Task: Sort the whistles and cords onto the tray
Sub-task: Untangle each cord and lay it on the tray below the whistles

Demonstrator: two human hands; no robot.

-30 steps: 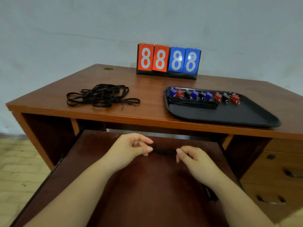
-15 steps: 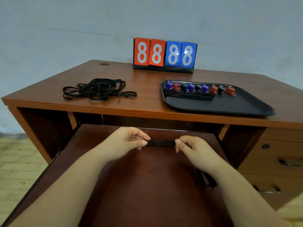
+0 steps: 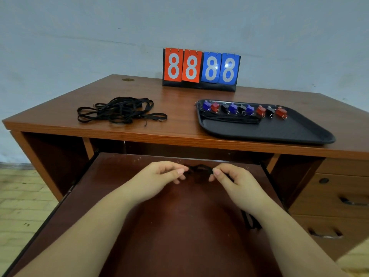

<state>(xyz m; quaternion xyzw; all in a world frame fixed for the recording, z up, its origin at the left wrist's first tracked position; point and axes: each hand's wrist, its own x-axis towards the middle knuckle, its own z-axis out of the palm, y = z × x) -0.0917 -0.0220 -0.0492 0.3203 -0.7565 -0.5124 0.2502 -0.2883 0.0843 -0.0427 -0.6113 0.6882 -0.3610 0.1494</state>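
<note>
At lower centre, your left hand (image 3: 159,179) and right hand (image 3: 232,181) pinch a short black cord (image 3: 199,169) between them above the pull-out shelf (image 3: 179,226). At right, whistles (image 3: 244,110) line the tray (image 3: 279,132); tangled cords (image 3: 119,111) lie at left.

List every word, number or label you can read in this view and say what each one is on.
"8" "8": white digits on the two red flip cards of the scoreboard at the back of the desk.
"8" "8": white digits on its two blue flip cards.
No other text can be read: none shows on the whistles, the tray or the desk.
</note>
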